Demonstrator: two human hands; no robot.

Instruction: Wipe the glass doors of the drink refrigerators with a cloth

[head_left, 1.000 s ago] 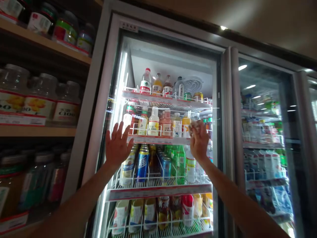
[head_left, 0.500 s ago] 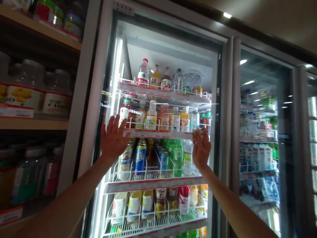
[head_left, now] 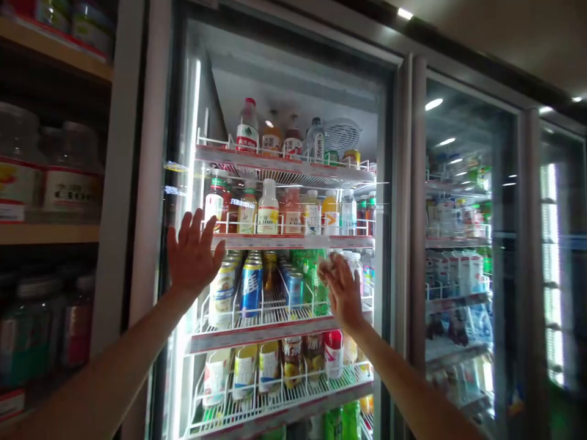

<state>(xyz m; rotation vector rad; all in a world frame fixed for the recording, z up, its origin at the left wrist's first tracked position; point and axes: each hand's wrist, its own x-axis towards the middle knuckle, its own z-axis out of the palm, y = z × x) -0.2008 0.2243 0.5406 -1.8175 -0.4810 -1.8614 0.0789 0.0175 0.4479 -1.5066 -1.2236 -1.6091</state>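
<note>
My left hand (head_left: 195, 253) lies spread on the left part of the closed glass door (head_left: 284, 67) of a drinks fridge, fingers pointing up. My right hand (head_left: 343, 287) is farther right at the glass, its fingers curled over a pale crumpled wipe (head_left: 326, 264); whether that is cloth or paper I cannot tell. Behind the glass, blue cans (head_left: 252, 287) and green bottles (head_left: 316, 281) stand on the rack between my hands. One shelf higher is a row of juice bottles (head_left: 268, 208).
At the left, an open wooden shelf (head_left: 50, 233) holds several bottles. More glass-door fridges (head_left: 468, 153) continue to the right, past a grey door frame (head_left: 406, 244). On the fridge's top shelf stands a red-capped bottle (head_left: 247, 125).
My right hand has moved left and a little down across the glass, with the wipe under its fingers. The left hand stays spread at the glass. The view has shifted slightly right.
</note>
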